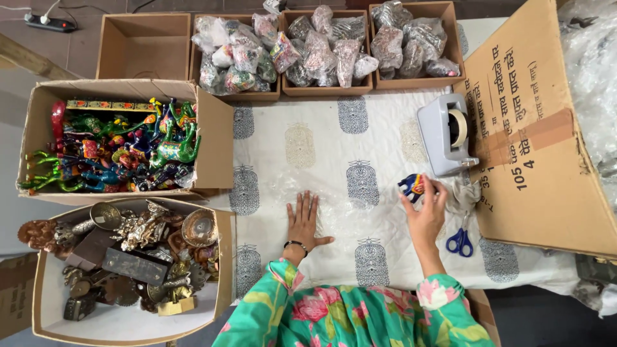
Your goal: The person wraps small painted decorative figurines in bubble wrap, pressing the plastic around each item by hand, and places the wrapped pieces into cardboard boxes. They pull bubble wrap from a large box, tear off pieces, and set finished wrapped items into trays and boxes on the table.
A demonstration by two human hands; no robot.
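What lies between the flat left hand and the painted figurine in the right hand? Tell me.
Only clear plastic wrap on the printed cloth lies between the left hand and the small painted figurine in the right hand; nothing solid.

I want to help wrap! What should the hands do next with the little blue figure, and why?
Probably set the figure down on the clear wrap. The right hand holds it just past the sheet's edge, while the left hand presses the sheet flat.

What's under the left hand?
The left hand lies flat on a clear plastic sheet spread over the printed white cloth. The cloth's pattern shows through the sheet; the table below is covered.
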